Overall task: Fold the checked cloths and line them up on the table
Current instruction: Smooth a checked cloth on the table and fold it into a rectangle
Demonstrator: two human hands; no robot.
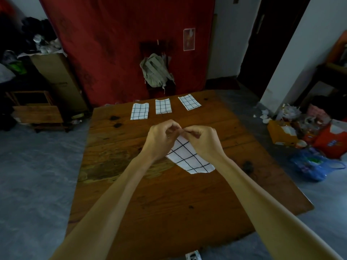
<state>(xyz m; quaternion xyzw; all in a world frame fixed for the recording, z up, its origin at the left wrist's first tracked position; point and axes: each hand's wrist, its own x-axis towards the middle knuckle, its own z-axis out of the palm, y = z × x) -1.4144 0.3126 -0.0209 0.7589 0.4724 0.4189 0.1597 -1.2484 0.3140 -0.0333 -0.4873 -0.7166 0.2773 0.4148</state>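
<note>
- The fingers (170,128) of both hands are curled and pinch the top edge of a checked cloth (189,156), fingertips meeting above the middle of the wooden table (169,194).
- The left hand (161,139) grips the cloth's upper left corner; the right hand (202,140) grips the upper right corner, just beside it, so the two hands nearly touch.
- The held cloth hangs down from the pinch towards the person, white with a black grid; its lower edge looks to lie on the tabletop, though contact cannot be told for sure.
- Both forearms are bare and reach forward over the table.
- Three folded cloths lie in a row near the far edge: the left folded cloth (139,111), the middle folded cloth (163,106) and the right folded cloth (189,102), which is turned at a slight angle. They lie apart from one another.
- Another scrap of checked fabric (193,257) shows at the bottom edge of the view.
- Behind the table, a pale backpack (155,72) hangs against a red curtain (116,44).
- A cardboard box (58,79) stands to the left; bags and packets (315,139) lie on the floor to the right.
</note>
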